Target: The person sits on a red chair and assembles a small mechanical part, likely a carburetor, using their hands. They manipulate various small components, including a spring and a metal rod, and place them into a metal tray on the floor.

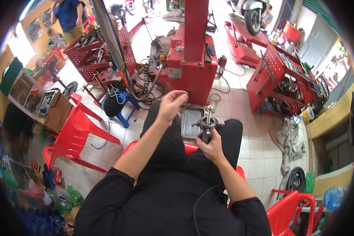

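Centrally, a tall red machine (pixel 192 74) stood on the tiled floor (pixel 255 145), its column rising out of its boxy base. To the left of the machine was a red tool cart (pixel 78 67) with perforated sides, loaded with tools; to the right of the machine stood another perforated cart (pixel 263 80), also red and filled with assorted items. Well to the left of the machine and nearer the person was a red plastic chair (pixel 72 131). To its right, on the near side, a crumpled grey cloth (pixel 289 137) lay on the floor. Just left of the machine's base stood a blue stool (pixel 126 101), partly covered by a dark object. Directly on the near side of the machine, a rectangular metal tray (pixel 188 120) lay on the floor. Also on that near side, a dark metal part (pixel 207 122) with a ring-shaped head and a shiny rod was held upright, covering the tray's right edge from this view. The right hand (pixel 211 147) gripped its lower stem. The left hand (pixel 171 107) hung before the machine's base, fingers bent; whether its fingertips pinched anything small, I could not tell.
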